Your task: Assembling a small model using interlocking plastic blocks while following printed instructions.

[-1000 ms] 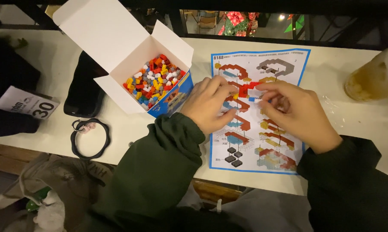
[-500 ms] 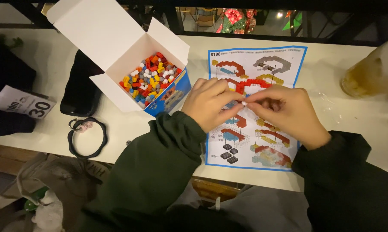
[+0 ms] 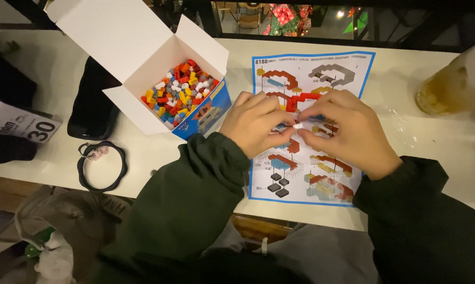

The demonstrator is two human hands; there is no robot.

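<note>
My left hand (image 3: 256,125) and my right hand (image 3: 348,131) meet over a blue-bordered instruction sheet (image 3: 311,79) on the white table (image 3: 406,142). Their fingertips pinch a tiny white brick piece (image 3: 298,126) between them. A small red brick assembly (image 3: 302,99) lies on the sheet just beyond my fingers. To the left stands an open white and blue box (image 3: 158,68) filled with several small red, yellow, white, grey and blue bricks (image 3: 178,92). Both arms wear dark green sleeves.
A black pouch (image 3: 90,105) lies left of the box, with a black cord loop (image 3: 102,165) near the table's front edge. A white numbered card (image 3: 22,123) sits at far left. A glass of yellowish drink (image 3: 448,87) stands at the right.
The fingertips of both hands have drawn closer together around the small white piece. The view has shifted slightly; the box and the sheet have stayed in place.
</note>
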